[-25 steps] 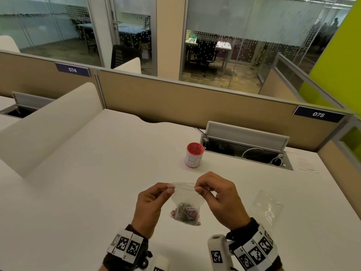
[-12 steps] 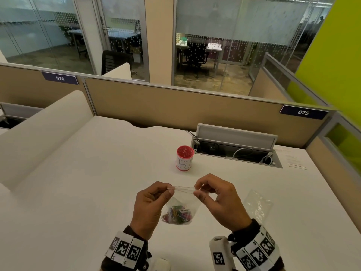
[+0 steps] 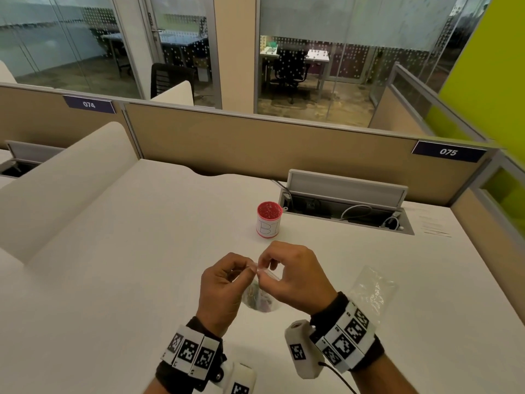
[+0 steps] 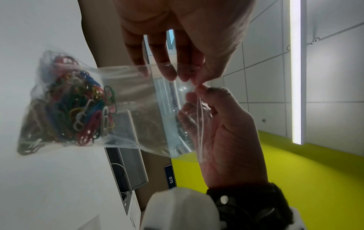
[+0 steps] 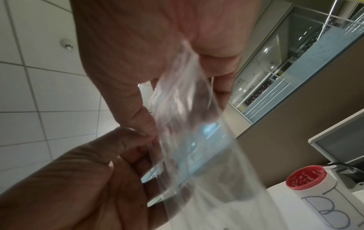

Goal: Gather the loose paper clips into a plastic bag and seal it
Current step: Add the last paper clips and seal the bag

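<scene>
Pinching the top edge of the plastic bag [image 4: 138,99], the left hand [image 3: 224,291] and right hand [image 3: 295,277] meet fingertip to fingertip just in front of the red-lidded canister [image 3: 269,220]. Coloured paper clips [image 4: 74,109] bunch at the bag's bottom; whether its strip is sealed looks unclear. A second clear bag [image 3: 372,288] lies to the canister's near right.

Multicoloured paper clips [image 4: 67,107] in clear plastic bag [image 4: 135,109]; red-topped white cup [image 3: 269,220].
</scene>
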`<state>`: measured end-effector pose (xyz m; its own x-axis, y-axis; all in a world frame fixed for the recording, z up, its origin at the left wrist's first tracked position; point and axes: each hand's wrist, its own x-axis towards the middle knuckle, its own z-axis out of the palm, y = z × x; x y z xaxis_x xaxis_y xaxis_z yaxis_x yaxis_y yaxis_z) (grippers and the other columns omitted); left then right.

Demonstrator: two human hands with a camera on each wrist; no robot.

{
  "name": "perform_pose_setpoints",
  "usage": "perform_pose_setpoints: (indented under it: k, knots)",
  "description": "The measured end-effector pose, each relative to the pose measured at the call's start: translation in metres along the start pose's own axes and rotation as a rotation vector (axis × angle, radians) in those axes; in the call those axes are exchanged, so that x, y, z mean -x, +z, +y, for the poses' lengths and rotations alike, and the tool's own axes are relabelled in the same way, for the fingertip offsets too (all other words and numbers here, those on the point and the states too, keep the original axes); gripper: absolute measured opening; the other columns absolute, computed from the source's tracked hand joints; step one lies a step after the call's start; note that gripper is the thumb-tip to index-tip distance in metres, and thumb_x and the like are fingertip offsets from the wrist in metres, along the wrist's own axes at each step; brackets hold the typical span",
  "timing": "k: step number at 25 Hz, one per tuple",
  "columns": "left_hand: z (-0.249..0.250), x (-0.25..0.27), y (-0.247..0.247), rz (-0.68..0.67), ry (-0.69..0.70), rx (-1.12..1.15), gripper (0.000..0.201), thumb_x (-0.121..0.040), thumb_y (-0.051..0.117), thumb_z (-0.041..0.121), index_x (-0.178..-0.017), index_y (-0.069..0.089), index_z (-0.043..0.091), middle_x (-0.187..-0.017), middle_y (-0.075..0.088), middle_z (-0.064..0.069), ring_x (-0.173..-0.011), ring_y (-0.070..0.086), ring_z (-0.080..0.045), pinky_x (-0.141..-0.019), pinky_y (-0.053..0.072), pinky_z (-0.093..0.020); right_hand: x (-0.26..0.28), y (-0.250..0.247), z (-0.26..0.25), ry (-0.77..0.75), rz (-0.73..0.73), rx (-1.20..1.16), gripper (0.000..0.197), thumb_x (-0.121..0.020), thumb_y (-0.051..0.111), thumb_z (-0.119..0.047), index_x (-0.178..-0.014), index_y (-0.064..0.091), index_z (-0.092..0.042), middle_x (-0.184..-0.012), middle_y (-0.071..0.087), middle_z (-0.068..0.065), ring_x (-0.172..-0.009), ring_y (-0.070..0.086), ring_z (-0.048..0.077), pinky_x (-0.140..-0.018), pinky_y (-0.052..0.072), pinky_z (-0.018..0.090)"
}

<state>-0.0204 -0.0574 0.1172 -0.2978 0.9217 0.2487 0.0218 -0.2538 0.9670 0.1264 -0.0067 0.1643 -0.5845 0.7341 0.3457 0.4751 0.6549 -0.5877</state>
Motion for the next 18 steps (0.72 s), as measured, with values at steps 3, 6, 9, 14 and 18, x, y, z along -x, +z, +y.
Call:
perform_pose_setpoints:
  k: [3,6,9,14,18]
  knots:
    - [-0.002,0.002,-0.001,0.019,0.018,-0.042,0.023,-0.073,0.063,0.033,-0.075,0.069,0.011,-0.074,0.069,-0.007,-0.070,0.065,-0.019,-0.069,0.053,-0.024,0.001,0.002,0.001,-0.008,0.003,0.008,0.010,-0.078,0.061,-0.028,-0.077,0.067,-0.020,-0.074,0.065,-0.009,-0.066,0.056,0.006,-0.063,0.054,0.031]
    - [-0.003,0.005,-0.001,0.024,0.025,-0.062,0.021,-0.075,0.062,0.031,-0.075,0.068,0.011,-0.074,0.068,-0.009,-0.070,0.064,-0.021,-0.068,0.053,-0.029,0.002,0.004,0.002,-0.009,0.016,-0.041,0.009,-0.077,0.063,-0.024,-0.072,0.068,-0.019,-0.071,0.064,-0.010,-0.064,0.056,0.006,-0.060,0.052,0.031]
    - [-0.001,0.006,-0.001,0.028,0.023,-0.059,0.016,-0.076,0.063,0.031,-0.074,0.068,0.016,-0.074,0.067,-0.010,-0.071,0.064,-0.023,-0.068,0.054,-0.031,0.003,0.001,0.006,0.011,-0.005,-0.078,0.009,-0.077,0.063,-0.027,-0.073,0.067,-0.021,-0.072,0.065,-0.011,-0.066,0.057,0.007,-0.061,0.052,0.029]
    - [0.003,0.006,-0.002,0.039,-0.007,-0.015,0.018,-0.074,0.065,0.032,-0.073,0.068,0.015,-0.075,0.068,-0.008,-0.071,0.063,-0.017,-0.064,0.053,-0.023,0.007,-0.005,0.011,0.020,0.001,-0.114,0.013,-0.074,0.059,-0.029,-0.068,0.064,-0.019,-0.069,0.063,-0.009,-0.063,0.056,0.008,-0.056,0.051,0.028]
    - [0.007,0.006,-0.002,0.086,-0.029,0.031,0.012,-0.084,0.064,-0.002,-0.073,0.066,0.002,-0.069,0.067,-0.004,-0.065,0.062,-0.008,-0.060,0.050,-0.017,0.010,-0.008,0.016,0.029,-0.022,-0.116,0.012,-0.076,0.058,-0.029,-0.072,0.066,-0.020,-0.073,0.065,-0.010,-0.068,0.058,0.008,-0.062,0.053,0.031]
